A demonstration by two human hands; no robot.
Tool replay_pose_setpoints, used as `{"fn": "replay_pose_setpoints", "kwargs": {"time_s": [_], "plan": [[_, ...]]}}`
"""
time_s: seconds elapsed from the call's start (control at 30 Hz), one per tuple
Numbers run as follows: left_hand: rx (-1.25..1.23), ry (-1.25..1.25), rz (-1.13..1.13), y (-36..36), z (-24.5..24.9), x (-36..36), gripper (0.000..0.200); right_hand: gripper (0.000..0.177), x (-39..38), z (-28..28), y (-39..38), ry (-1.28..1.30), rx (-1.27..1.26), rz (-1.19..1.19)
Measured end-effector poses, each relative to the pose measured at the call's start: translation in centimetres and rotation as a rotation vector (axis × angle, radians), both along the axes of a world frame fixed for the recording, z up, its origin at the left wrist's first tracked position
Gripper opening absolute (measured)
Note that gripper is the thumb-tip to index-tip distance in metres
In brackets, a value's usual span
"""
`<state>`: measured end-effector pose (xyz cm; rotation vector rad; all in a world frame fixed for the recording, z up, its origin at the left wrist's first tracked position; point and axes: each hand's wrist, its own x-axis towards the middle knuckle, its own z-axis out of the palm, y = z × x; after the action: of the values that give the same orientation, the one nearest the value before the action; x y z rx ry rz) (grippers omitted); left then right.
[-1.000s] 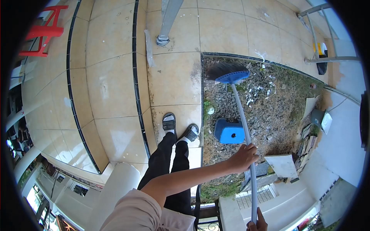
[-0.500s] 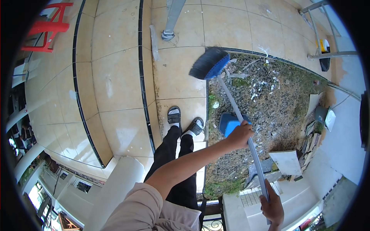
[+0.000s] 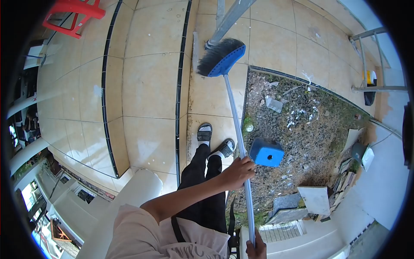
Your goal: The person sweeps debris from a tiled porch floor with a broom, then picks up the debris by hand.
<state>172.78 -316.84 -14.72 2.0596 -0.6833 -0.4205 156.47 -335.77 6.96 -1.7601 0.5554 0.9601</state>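
Note:
I hold a broom with a long grey handle (image 3: 234, 123) and a blue head with dark bristles (image 3: 221, 57). My left hand (image 3: 238, 172) grips the handle about midway, with the arm reaching across from the lower left. At the bottom edge, my right hand (image 3: 257, 248) grips the handle's near end. The broom head rests over the beige tiled floor (image 3: 151, 82), just left of the gravel bed (image 3: 302, 129). My feet in sandals (image 3: 214, 140) stand on the tile beside the bed's dark border.
A blue plastic stool (image 3: 266, 152) lies on the gravel near my left hand. Pale debris (image 3: 273, 103) is scattered there. Loose slabs (image 3: 317, 198) lie at the lower right. A metal leg (image 3: 228, 21) stands beyond the broom, a red chair (image 3: 73, 11) is top left, and a metal frame (image 3: 375, 60) is on the right.
The broom head has swung left, off the gravel bed and onto the tiled floor. Both hands have shifted left with the handle.

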Motion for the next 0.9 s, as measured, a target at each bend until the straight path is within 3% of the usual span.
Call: {"fn": "replay_pose_setpoints", "kwargs": {"time_s": [0.03,0.07,0.1,0.3,0.37,0.57,0.6,0.63,0.67,0.7,0.73,0.83,0.87,0.9], "plan": [[0.029,-0.041,-0.008,1.6,-0.9,0.9,0.019,0.056,-0.1,-2.1,0.5,0.122,-0.047,0.029],[0.07,-0.042,-0.035,3.3,-1.7,2.1,0.019,0.053,1.1,-3.1,2.4,0.212,0.052,-0.133],[0.107,-0.035,-0.064,4.7,-2.3,3.1,0.019,0.054,1.6,-4.8,4.0,0.132,0.094,-0.114],[0.035,-0.043,-0.104,8.2,-11.0,3.8,0.016,0.054,4.7,-10.5,10.7,-0.119,-0.19,0.191],[0.035,0.002,-0.111,7.7,-12.5,2.6,0.016,0.054,5.2,-10.1,10.1,-0.074,-0.205,0.212],[-0.153,0.057,-0.038,-2.4,-10.3,-4.9,0.017,0.051,0.0,-4.9,2.1,0.033,-0.353,0.247],[-0.122,0.159,-0.099,-4.1,-8.2,-5.5,0.018,0.051,-1.1,-3.3,0.9,0.044,-0.375,0.239],[-0.201,0.143,-0.064,-6.1,-7.0,-6.5,0.021,0.05,-2.2,-1.7,0.0,0.138,-0.408,0.148],[-0.227,0.167,-0.073,-7.6,-5.0,-6.8,0.022,0.053,-1.9,0.8,-0.2,0.33,-0.515,0.302],[-0.209,0.147,-0.102,-9.1,-4.0,-7.5,0.024,0.056,-1.9,2.4,-0.4,0.494,-0.525,0.197],[-0.225,0.176,-0.126,-9.9,-2.6,-7.6,0.025,0.055,-3.2,3.5,-0.6,0.235,-0.518,0.189],[-0.239,0.127,-0.061,-9.8,0.1,-6.5,0.027,0.053,-2.9,5.4,-1.2,0.112,-0.446,0.115],[-0.2,0.076,-0.029,-8.8,0.4,-5.7,0.027,0.051,-1.4,5.6,-1.3,0.37,-0.451,0.105],[-0.161,0.028,0.002,-7.0,0.5,-4.6,0.027,0.051,-0.9,4.7,-1.3,0.327,-0.38,0.106]]}}
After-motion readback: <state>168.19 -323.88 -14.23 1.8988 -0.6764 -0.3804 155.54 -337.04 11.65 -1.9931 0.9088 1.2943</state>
